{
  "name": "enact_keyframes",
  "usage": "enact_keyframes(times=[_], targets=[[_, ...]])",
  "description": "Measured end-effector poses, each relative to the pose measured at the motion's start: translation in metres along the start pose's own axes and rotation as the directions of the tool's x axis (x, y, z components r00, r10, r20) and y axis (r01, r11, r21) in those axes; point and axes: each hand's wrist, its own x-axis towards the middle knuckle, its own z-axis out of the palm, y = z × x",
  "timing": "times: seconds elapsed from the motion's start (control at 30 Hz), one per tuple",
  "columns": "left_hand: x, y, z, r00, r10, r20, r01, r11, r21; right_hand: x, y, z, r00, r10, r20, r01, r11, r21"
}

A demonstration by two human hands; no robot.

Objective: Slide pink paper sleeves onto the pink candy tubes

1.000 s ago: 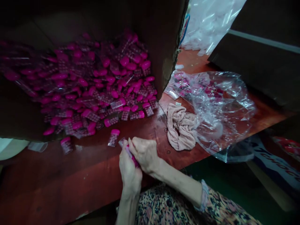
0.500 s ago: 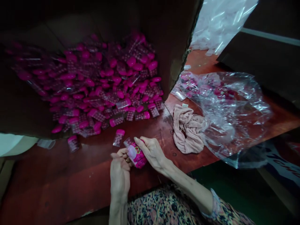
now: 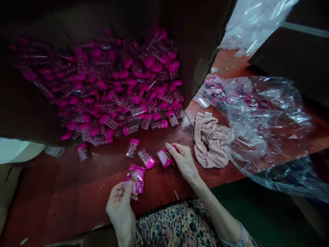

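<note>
Pink printed packet (image 3: 135, 178) held in left hand (image 3: 120, 209), narrow grip, right hand (image 3: 183, 161) on second packet (image 3: 166, 157), hold unclear

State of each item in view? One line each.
left hand, holding pink printed packet
right hand, fingers on second pink printed packet
clear pink-capped packet, loose on red wooden table
heap of pink-capped packets, piled in open cardboard box
clear plastic bag, crumpled
beige cloth, crumpled
</note>
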Motion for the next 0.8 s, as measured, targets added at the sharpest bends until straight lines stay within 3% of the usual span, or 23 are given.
enact_keyframes(times=[0.07,0.1,0.2,0.27,0.33,0.4,0.47,0.53,0.6,0.7,0.8], targets=[[0.001,-0.001,-0.003,0.991,0.069,-0.112,-0.068,0.998,0.014,-0.001,0.003,-0.002,0.999,0.045,-0.008,-0.045,0.998,0.040],[0.001,-0.001,-0.004,0.990,0.088,-0.112,-0.084,0.996,0.041,-0.002,0.003,-0.002,0.998,0.062,-0.013,-0.061,0.997,0.055],[-0.001,0.008,-0.008,0.995,0.076,0.066,-0.091,0.959,0.268,-0.004,0.001,-0.001,0.996,0.089,-0.019,-0.087,0.993,0.084],[-0.001,0.019,-0.013,0.979,0.054,0.195,-0.144,0.863,0.485,-0.006,-0.003,0.000,0.995,0.095,-0.016,-0.094,0.992,0.088],[-0.002,0.032,-0.016,0.967,0.078,0.243,-0.213,0.772,0.599,-0.008,-0.007,0.002,0.995,0.095,-0.009,-0.094,0.992,0.079],[-0.003,0.045,-0.011,0.962,0.098,0.256,-0.228,0.806,0.547,-0.012,-0.011,0.006,0.996,0.089,0.013,-0.089,0.994,0.060],[-0.008,0.054,0.002,0.943,0.037,0.330,-0.177,0.897,0.405,-0.017,-0.016,0.012,0.995,0.081,0.060,-0.083,0.996,0.037],[-0.012,0.057,0.022,0.869,-0.057,0.492,-0.114,0.943,0.312,-0.023,-0.021,0.016,0.988,0.048,0.148,-0.048,0.999,0.003],[-0.015,0.054,0.039,0.812,-0.085,0.577,-0.087,0.961,0.263,-0.026,-0.026,0.017,0.969,-0.015,0.247,0.027,0.999,-0.046],[-0.015,0.043,0.051,0.817,-0.068,0.573,-0.062,0.977,0.204,-0.027,-0.032,0.010,0.957,-0.063,0.282,0.087,0.994,-0.073],[-0.011,0.032,0.048,0.827,-0.067,0.558,-0.038,0.984,0.174,-0.025,-0.033,0.002,0.970,-0.049,0.239,0.069,0.995,-0.073]])
